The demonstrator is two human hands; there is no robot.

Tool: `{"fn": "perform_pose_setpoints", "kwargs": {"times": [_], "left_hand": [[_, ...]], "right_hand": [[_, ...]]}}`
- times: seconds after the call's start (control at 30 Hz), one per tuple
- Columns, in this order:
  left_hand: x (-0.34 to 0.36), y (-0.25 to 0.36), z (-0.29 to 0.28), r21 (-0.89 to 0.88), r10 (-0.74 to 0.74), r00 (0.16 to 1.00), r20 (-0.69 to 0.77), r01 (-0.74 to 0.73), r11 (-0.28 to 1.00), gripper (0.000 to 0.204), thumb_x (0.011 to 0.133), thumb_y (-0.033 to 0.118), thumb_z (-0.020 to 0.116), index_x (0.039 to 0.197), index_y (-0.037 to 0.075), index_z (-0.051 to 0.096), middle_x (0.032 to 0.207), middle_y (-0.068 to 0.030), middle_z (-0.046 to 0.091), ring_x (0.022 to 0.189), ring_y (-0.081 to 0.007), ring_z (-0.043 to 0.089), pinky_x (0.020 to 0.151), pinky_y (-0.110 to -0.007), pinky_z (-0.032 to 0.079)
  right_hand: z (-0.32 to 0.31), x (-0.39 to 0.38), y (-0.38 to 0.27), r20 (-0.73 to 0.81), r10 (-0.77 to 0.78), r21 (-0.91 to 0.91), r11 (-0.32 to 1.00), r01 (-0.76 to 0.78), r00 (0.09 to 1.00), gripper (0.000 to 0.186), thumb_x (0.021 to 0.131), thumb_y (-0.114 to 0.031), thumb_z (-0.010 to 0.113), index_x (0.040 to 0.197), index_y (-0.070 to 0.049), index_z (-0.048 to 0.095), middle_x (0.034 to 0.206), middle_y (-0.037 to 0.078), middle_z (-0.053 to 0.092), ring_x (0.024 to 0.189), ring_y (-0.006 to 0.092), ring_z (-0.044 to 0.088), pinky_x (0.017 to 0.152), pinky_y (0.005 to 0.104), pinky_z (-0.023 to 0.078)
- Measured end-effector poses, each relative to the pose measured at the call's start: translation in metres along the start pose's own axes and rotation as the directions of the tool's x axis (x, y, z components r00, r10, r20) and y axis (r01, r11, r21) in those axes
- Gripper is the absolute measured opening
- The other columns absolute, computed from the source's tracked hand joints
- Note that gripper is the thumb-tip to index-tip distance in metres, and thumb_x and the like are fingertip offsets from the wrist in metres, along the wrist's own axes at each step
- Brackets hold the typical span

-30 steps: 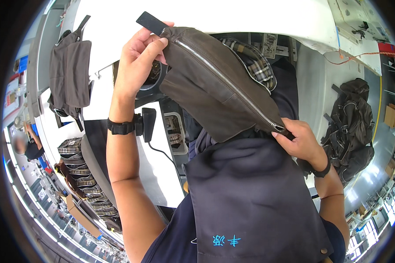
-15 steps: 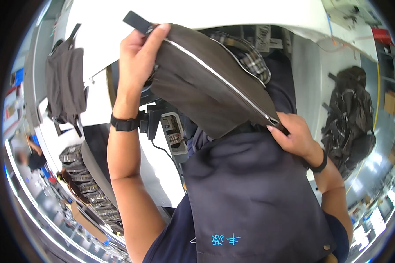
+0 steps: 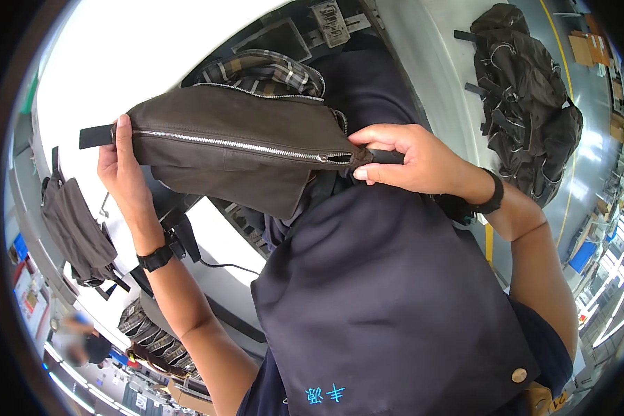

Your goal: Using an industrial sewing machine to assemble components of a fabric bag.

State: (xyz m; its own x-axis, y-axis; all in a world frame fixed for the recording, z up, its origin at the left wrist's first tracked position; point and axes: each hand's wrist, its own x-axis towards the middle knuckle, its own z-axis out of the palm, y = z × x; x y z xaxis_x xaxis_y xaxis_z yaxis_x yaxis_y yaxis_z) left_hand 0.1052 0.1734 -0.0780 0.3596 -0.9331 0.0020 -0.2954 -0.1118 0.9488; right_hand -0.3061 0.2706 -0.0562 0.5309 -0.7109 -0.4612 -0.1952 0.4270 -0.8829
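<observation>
A dark brown fabric bag [image 3: 208, 114] is stretched lengthwise between my hands, its long silver zipper [image 3: 236, 144] facing up. My left hand [image 3: 126, 166] grips the bag's left end, the thumb on top beside a black strap tab [image 3: 96, 137]. At the other end, my right hand [image 3: 426, 163] pinches the corner, with a short black strap [image 3: 387, 157] under its fingers. The zipper slider [image 3: 322, 159] sits near this right end, with a small gap beyond it. Plaid lining [image 3: 256, 73] shows through a second, open zipped edge on the far side.
Several dark brown bags [image 3: 520, 104] are piled at the right. Another brown bag [image 3: 76, 215] hangs at the left by the white table [image 3: 139, 55]. Plaid pieces [image 3: 156, 333] lie stacked at lower left. My dark apron [image 3: 388, 298] covers my front; a person [image 3: 83, 340] is far off.
The bag has swung from a steep slant to nearly level, its left end coming down and leftward. My right hand has moved up and left with its end. The view has turned too.
</observation>
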Motion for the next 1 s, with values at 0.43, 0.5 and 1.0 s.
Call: {"fn": "perform_pose_setpoints", "kwargs": {"times": [0.43,0.5,1.0], "left_hand": [[-0.012,0.024,0.014,0.034,0.01,1.0,0.013,-0.011,0.999,0.039,0.109,0.034,0.062,0.087,0.004,0.072,0.075,0.0103,0.053,0.071,-0.0004,0.04,0.061,-0.021,0.033],[-0.012,0.024,0.014,-0.006,0.083,0.996,0.027,-0.083,0.997,0.046,0.112,0.04,0.054,0.102,0.001,0.076,0.073,0.01,0.052,0.069,-0.001,0.041,0.061,-0.022,0.035],[-0.012,0.019,-0.001,-0.094,-0.034,0.985,0.172,0.05,0.994,0.05,0.112,0.042,0.049,0.108,0.0,0.076,0.084,0.0039,0.067,0.076,-0.0041,0.054,0.07,-0.022,0.045]], "right_hand": [[0.008,0.015,0.0,-0.079,0.042,-0.165,0.985,-0.055,0.996,0.039,0.096,-0.035,0.079,0.099,0.001,0.063,0.077,0.004,0.069,0.07,0.0084,0.062,0.065,0.026,0.048],[0.011,0.02,0.002,-0.125,0.066,-0.237,0.967,-0.095,0.99,0.046,0.094,-0.042,0.08,0.093,-0.001,0.06,0.069,0.005,0.063,0.063,0.0091,0.055,0.06,0.028,0.044],[0.012,0.023,0.022,-0.132,-0.011,-0.395,0.918,-0.043,0.991,0.044,0.093,-0.04,0.08,0.092,-0.004,0.054,0.06,0.003,0.046,0.056,0.0119,0.04,0.055,0.0304,0.038]]}}
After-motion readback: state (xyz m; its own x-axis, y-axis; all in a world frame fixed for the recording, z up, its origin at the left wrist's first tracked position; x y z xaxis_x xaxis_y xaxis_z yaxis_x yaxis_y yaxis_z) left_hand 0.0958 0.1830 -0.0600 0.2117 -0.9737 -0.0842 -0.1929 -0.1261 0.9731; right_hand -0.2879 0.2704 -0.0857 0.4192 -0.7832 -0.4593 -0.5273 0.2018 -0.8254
